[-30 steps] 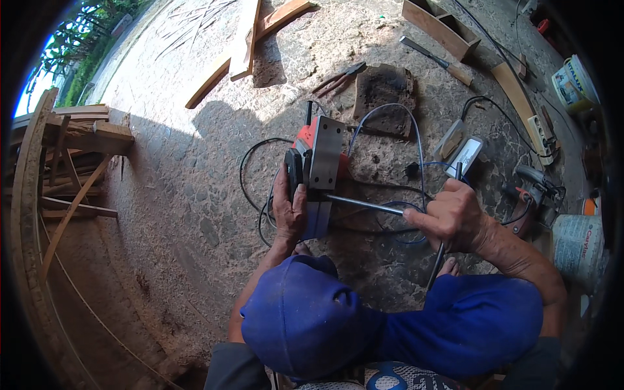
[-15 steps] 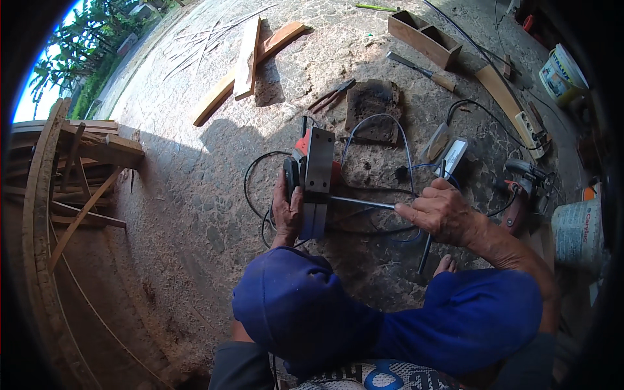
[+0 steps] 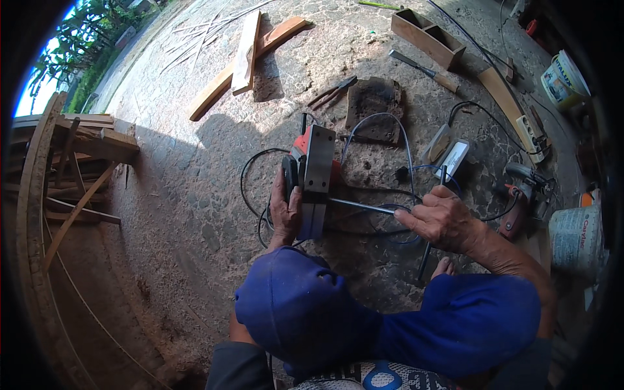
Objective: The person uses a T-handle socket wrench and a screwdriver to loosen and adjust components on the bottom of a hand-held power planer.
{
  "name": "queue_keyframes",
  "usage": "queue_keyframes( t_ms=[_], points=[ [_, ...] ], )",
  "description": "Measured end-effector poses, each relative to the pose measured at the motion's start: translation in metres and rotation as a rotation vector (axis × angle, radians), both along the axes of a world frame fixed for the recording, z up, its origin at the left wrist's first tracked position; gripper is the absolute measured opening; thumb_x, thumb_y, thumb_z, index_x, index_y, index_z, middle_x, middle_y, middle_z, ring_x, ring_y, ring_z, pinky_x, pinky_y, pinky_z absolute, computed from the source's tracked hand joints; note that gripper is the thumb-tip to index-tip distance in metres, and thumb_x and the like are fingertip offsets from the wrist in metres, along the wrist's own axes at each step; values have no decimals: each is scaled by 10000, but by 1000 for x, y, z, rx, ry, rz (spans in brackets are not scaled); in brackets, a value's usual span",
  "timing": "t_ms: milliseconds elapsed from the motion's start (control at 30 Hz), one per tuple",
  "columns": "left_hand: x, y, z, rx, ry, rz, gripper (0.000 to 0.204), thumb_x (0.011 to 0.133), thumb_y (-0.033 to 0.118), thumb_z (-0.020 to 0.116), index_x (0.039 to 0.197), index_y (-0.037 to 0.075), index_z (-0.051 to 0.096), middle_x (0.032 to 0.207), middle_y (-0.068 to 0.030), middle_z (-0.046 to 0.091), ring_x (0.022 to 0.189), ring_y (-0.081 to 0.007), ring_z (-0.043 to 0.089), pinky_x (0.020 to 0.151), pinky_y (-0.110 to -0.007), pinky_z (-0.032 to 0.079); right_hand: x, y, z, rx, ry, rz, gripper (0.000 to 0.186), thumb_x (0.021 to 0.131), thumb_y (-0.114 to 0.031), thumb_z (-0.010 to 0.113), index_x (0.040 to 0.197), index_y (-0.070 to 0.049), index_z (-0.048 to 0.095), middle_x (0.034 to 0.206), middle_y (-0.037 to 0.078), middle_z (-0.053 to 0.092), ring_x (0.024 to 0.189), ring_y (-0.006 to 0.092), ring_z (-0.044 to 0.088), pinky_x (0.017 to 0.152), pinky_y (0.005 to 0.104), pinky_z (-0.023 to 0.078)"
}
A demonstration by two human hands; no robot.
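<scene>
An electric hand planer (image 3: pixel 319 156), red and black with a bare metal sole, stands on its end in front of my knees. My left hand (image 3: pixel 285 213) is closed on its near left side, fingers against the black part and the thumb toward the sole. My right hand (image 3: pixel 443 220) grips the crossbar of a T-handle wrench (image 3: pixel 361 205). The wrench's silver shaft runs left to the planer's side; how its tip sits there is hidden. Blue cloth over my knees (image 3: pixel 292 305) lies just below the planer.
Cables loop around the planer. Beyond it lie pliers (image 3: pixel 333 92), a dark worn block (image 3: pixel 375 110), a chisel (image 3: pixel 424 70) and a wooden box (image 3: pixel 428 39). At right are a power tool (image 3: pixel 517 205) and buckets (image 3: pixel 575 240). Planks (image 3: pixel 246 55) lie far left; stacked timber (image 3: pixel 84 149) stands left.
The whole view has shifted slightly. Both hands keep their grips, and the wrench stays against the planer at nearly the same angle.
</scene>
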State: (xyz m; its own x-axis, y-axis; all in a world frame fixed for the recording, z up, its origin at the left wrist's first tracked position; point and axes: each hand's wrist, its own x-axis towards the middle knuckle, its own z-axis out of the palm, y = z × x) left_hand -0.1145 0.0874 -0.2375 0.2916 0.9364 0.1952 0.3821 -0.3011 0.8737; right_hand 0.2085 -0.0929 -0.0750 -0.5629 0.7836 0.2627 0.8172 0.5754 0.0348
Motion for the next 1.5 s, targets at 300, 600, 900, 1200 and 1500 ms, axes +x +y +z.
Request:
queue_keyframes(
  t_ms=[300,600,900,1200,1500],
  points=[
    [2,-1,6,7,-6,-14,619,995,220,570,1551,18,387,1516,-231,479,1400,-371,478,1159,-422,369,5,40,15,245,-51,156,128,871,-160,702,977,-178,773,695,-78,563,763,98,602,1032,309,457],
    [2,-3,6,-56,-78,-5,625,992,201,569,1547,-10,373,1516,-252,462,1406,-385,465,1159,-422,367,6,46,13,98,2,159,140,790,-141,701,917,-143,760,576,-60,481,600,120,561,691,303,460],
    [5,-1,2,20,8,-14,613,1008,195,559,1550,-11,364,1495,-242,494,1396,-364,483,1159,-406,365,7,31,1,-32,116,-14,76,757,-178,684,831,-187,699,532,-51,480,536,135,570,606,324,397],
    [1,-2,-4,5,-42,31,599,1012,226,571,1532,-17,399,1483,-248,503,1377,-367,501,1142,-418,376,4,-86,-58,48,13,-108,291,824,-124,658,1092,-200,745,649,-61,441,595,120,496,667,298,409],
    [1,-3,5,-28,3,-10,615,1027,232,526,1554,-29,345,1533,-264,442,1428,-364,435,1174,-414,329,-36,-124,-126,-384,99,-324,461,841,-83,617,1297,-138,653,884,20,561,828,183,579,805,341,456]
  ],
)
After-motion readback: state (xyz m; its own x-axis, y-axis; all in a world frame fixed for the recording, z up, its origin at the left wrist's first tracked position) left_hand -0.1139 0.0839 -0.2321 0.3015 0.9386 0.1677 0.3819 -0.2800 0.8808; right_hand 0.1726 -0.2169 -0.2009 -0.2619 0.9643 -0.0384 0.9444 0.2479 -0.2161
